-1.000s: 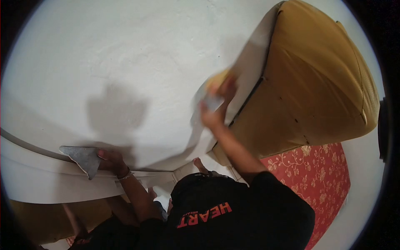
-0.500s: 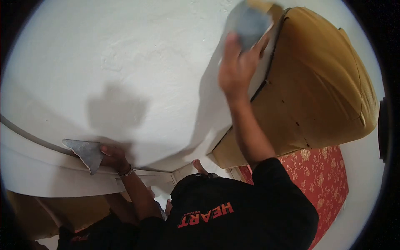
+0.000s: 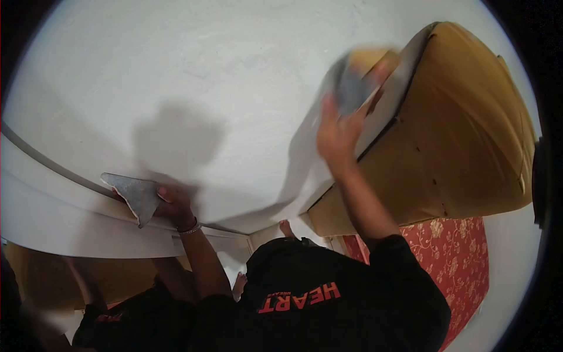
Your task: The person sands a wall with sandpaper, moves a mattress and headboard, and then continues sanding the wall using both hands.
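Fingers of the left hand are gripping a gray sheet, thumb in front and fingertips behind, probably supporting its floppy shape. The right hand is gripping a blurred gray-and-yellow pad near the brown cushion, presumably keeping it against the white wall. Compared with half a second earlier, the pad is sitting lower beside the cushion.

Open room spans the white wall; mustard upholstery blocks rightward.
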Tool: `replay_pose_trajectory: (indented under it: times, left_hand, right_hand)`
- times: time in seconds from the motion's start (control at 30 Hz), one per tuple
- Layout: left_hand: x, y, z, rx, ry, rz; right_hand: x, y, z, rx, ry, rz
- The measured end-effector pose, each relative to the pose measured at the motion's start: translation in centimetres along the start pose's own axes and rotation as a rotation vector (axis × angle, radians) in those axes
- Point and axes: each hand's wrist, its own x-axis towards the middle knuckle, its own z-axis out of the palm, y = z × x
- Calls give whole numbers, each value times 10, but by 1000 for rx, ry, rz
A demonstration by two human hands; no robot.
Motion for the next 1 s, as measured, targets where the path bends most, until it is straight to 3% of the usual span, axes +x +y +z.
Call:
replay_pose_trajectory:
  times: [0.07,0.1,0.2,0.27,0.3,0.33,0.37,0.43,0.5,0.57,0.63,0.7,0.73,0.8,0.9,0.93,0.97,1.0]
  left_hand:
    - [-2,-6,-6,63,-50,18]
    - [-1,-8,-7,123,-85,33]
    - [3,5,-4,67,-75,15]
    - [4,2,-6,82,-89,24]
    - [3,2,-7,99,-105,32]
    - [3,3,-6,104,-101,26]
    - [4,6,-4,89,-78,36]
    - [4,7,-4,76,-83,39]
    - [1,4,-1,43,-43,54]
    - [1,9,0,42,-57,50]
    - [2,7,-1,38,-62,56]
    - [0,3,-5,121,-124,80]
    - [-1,6,-6,127,-124,78]
    - [2,10,-1,155,-55,83]
    - [2,9,2,49,-49,74]
    - [1,10,1,48,-60,68]
    - [2,11,1,48,-72,58]
    - [2,13,2,50,-81,48]
  right_hand:
    - [33,-21,9,83,90,4]
    - [25,-29,23,-99,86,-88]
    - [-80,-40,51,-308,-272,-266]
    - [-146,-23,36,-253,-557,-207]
    - [-173,7,32,-284,-479,-333]
    - [-171,17,20,-334,-503,-265]
    - [-155,24,12,-340,-400,-206]
    - [-83,17,3,-64,-111,167]
    - [-40,12,-2,-125,-118,163]
    - [-32,0,16,267,104,138]
    - [-100,-9,35,-283,-131,-55]
    - [-197,0,31,-273,-752,-66]
    - [-213,7,25,-269,-758,-67]
    - [-226,24,9,-444,-857,-380]
    - [-141,32,3,-218,-332,-13]
    - [-98,27,2,-10,-216,132]
    - [-74,22,5,-18,-220,138]
    - [-56,14,12,29,-72,102]
